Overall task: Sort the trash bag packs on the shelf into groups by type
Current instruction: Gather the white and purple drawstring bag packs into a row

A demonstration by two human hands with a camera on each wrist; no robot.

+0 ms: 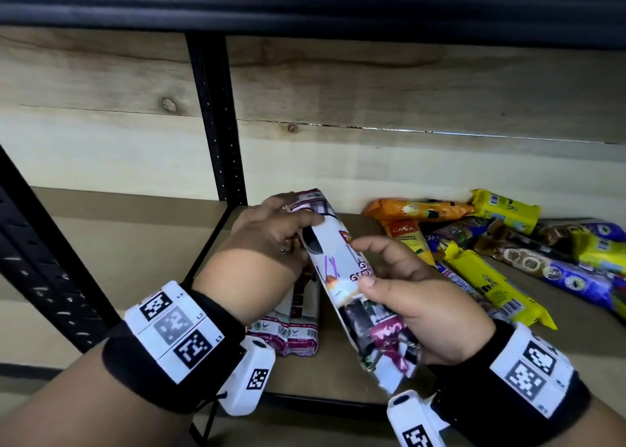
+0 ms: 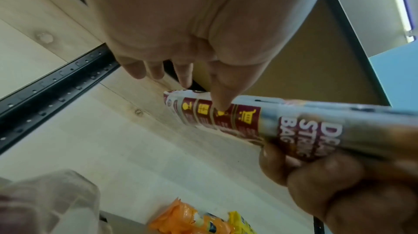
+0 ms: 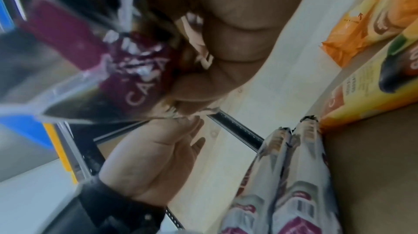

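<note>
A long white and maroon trash bag pack hangs above the shelf board between both hands. My right hand grips its near half, fingers and thumb curled round it. My left hand touches its far end with fairly straight fingers. Under my left hand, two matching white and maroon packs lie side by side on the board.
To the right lies a loose pile: an orange pack, yellow packs and blue-purple packs. A black upright post stands at the back. The dark upper shelf hangs low overhead.
</note>
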